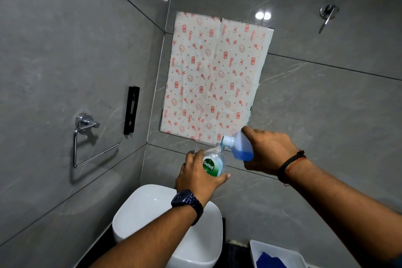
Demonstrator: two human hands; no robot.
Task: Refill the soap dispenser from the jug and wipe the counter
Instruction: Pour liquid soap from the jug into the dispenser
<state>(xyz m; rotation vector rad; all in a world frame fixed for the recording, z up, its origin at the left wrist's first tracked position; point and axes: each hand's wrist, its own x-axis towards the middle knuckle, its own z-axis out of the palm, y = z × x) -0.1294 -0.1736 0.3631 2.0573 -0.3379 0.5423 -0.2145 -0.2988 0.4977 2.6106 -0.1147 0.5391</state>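
The left hand [199,177] wraps its fingers around the clear dispenser [214,162], held upright above the white basin [152,209]. The right hand [264,151] grips the tilted jug [240,148], its blue spout touching the dispenser's open neck just beyond the left fingertips; blue liquid pools at the jug's lower side. A tray [280,250] with a blue cloth [269,261] sits below the right forearm.

- You have one view only, from the head camera, so no second view shares any part of the scene.
- It looks forward and down along both forearms, facing the grey tiled wall [326,98] beyond the hands.
- Left hand [195,177] and right hand [268,150] sit close, just below frame centre.
- The wide lens bends the tile joints and takes in the basin [148,209] beneath the left wrist.
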